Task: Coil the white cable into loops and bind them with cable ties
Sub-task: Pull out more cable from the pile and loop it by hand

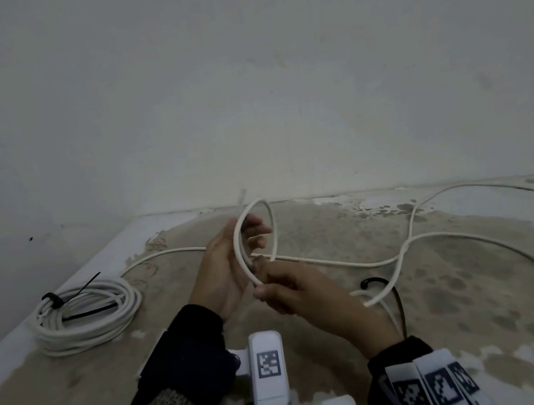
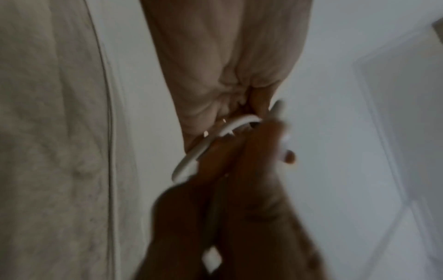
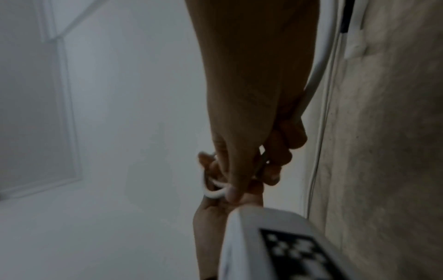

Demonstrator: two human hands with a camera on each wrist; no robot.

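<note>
I am holding one loop of the white cable (image 1: 272, 226) upright between both hands, above the stained surface. My left hand (image 1: 253, 239) has its palm turned right, and its fingers curl round the loop's left side; the cable's end sticks up behind them. My right hand (image 1: 271, 288) grips the bottom of the loop in a fist. From there the cable runs right and left across the surface in loose curves. In the left wrist view the cable (image 2: 187, 163) crosses my left palm (image 2: 227, 85). In the right wrist view my right hand's fingers (image 3: 239, 170) pinch the cable (image 3: 214, 193).
A finished white coil (image 1: 89, 319) bound with black cable ties (image 1: 53, 300) lies at the left, near the surface's edge. A black tie or cord (image 1: 376, 281) lies right of my right hand. A wall (image 1: 275, 79) rises just behind the surface (image 1: 465, 311).
</note>
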